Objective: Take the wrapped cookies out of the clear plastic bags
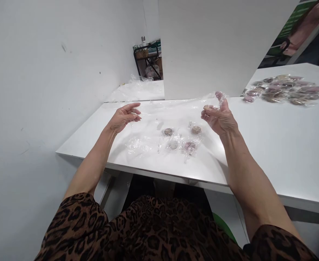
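A sheet of clear plastic film (175, 104) spans the space between my hands above the white table. My right hand (220, 117) is closed on its right end, thumb raised, with film bunched over thumb and fingers. At the left end, my left hand (125, 116) has its thumb and fingertips together at the film, index finger stretched out. Below lie several small round pieces in clear wrapping: a dark brown one (168, 132), a tan one (196, 129), a pale one (172, 145) and a pink one (190, 146). Crumpled clear plastic (137, 145) lies left of them.
A heap of wrapped pink and brown pieces (284, 88) lies at the back right. An upright white panel (203, 47) stands behind the table (279, 152), with more clear plastic (140, 85) beyond. A black rack (148, 59) stands farther back; a wall (40, 90) borders the left.
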Tool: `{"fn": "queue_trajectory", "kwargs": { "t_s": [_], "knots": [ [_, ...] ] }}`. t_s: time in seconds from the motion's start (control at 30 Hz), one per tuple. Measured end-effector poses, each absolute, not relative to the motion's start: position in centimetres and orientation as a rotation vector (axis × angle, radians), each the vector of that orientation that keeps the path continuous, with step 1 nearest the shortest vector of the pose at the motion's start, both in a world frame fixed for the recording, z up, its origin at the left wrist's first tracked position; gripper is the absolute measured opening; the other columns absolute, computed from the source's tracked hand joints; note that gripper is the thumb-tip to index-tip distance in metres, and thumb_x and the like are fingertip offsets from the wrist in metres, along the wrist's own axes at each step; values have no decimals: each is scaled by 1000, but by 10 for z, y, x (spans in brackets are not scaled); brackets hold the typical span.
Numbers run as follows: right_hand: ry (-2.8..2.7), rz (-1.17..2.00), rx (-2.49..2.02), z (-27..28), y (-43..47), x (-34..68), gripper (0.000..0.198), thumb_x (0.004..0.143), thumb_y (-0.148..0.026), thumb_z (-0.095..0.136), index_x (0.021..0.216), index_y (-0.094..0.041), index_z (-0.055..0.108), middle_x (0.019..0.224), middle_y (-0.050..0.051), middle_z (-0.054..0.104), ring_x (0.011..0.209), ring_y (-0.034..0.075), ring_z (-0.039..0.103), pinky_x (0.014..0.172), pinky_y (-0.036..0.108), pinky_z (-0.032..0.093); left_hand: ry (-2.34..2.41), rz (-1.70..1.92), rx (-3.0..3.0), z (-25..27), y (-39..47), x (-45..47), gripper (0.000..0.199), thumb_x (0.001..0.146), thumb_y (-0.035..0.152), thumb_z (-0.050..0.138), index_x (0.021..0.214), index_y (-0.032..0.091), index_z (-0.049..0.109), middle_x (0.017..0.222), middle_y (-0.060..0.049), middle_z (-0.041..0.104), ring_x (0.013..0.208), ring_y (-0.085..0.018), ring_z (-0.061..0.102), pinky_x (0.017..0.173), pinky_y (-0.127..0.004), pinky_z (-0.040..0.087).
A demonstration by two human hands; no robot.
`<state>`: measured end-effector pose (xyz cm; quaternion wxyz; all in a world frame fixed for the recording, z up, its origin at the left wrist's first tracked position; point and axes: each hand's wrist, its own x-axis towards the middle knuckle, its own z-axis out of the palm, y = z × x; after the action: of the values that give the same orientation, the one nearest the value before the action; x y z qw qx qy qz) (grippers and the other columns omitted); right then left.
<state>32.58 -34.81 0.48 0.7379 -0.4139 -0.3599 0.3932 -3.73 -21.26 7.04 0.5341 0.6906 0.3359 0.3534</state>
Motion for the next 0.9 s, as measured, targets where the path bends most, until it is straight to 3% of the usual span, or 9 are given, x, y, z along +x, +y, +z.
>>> {"fn": "queue_trajectory", "kwargs": {
  "t_s": [0.1,0.27,0.4,0.53,0.63,0.7,0.77,0.83,0.9],
  "knots": [
    [-855,800,-906,4,-349,331,58,68,-13,82,119,-30,60,76,-7,56,66,11,56,63,30,52,874,804,1788,76,-216,-40,48,63,19,87,111,17,78,85,-2,69,80,-15,67,85,-34,55],
    [-877,586,-1002,-4,-343,337,29,67,-20,89,85,-21,67,73,-4,59,59,8,51,55,26,48,1041,870,2153,90,-223,-39,15,71,26,82,82,16,78,87,-4,66,82,-15,61,77,-30,51],
    [-744,555,-1015,-7,-341,340,30,73,-34,89,79,-22,63,69,-4,60,55,8,53,49,22,47,986,923,2110,110,-227,-37,24,74,31,84,77,16,66,99,-7,69,84,-13,63,67,-23,48],
    [-581,582,-1033,-6,-342,342,27,76,-35,85,87,-22,65,72,-3,65,55,7,58,48,19,46,999,999,1779,121,-206,-34,39,86,50,78,83,19,53,84,-4,70,59,-8,58,50,-21,37],
    [-559,607,-1057,-9,-342,343,25,74,-31,85,89,-22,66,72,-3,66,55,8,59,48,19,46,1017,1133,1610,118,-167,-31,49,86,64,75,86,22,50,75,-1,68,59,-11,63,48,-22,38],
    [-589,621,-1070,-12,-342,343,26,73,-30,85,90,-22,67,74,-2,67,56,8,60,49,19,47,1011,1208,1530,114,-134,-29,50,87,69,71,88,23,51,75,-1,68,72,-15,70,55,-24,45],
    [-616,630,-1087,-14,-342,342,25,73,-30,85,90,-22,69,76,-1,68,57,9,60,50,21,47,999,1278,1455,112,-101,-31,47,98,68,56,96,21,53,83,-2,71,93,-15,72,71,-24,52],
    [-632,632,-1113,-14,-343,341,22,73,-29,84,89,-22,71,76,0,68,58,9,61,51,22,47,1004,1361,1389,111,-69,-37,46,112,56,27,110,17,50,105,-4,72,112,-10,66,92,-23,51],
    [-645,627,-1151,-13,-344,340,17,74,-28,82,86,-23,71,75,0,68,58,10,60,51,23,47,1038,1429,1395,109,-42,-46,53,114,42,0,125,14,43,131,-5,64,129,-5,54,108,-20,44]
  ]
}}
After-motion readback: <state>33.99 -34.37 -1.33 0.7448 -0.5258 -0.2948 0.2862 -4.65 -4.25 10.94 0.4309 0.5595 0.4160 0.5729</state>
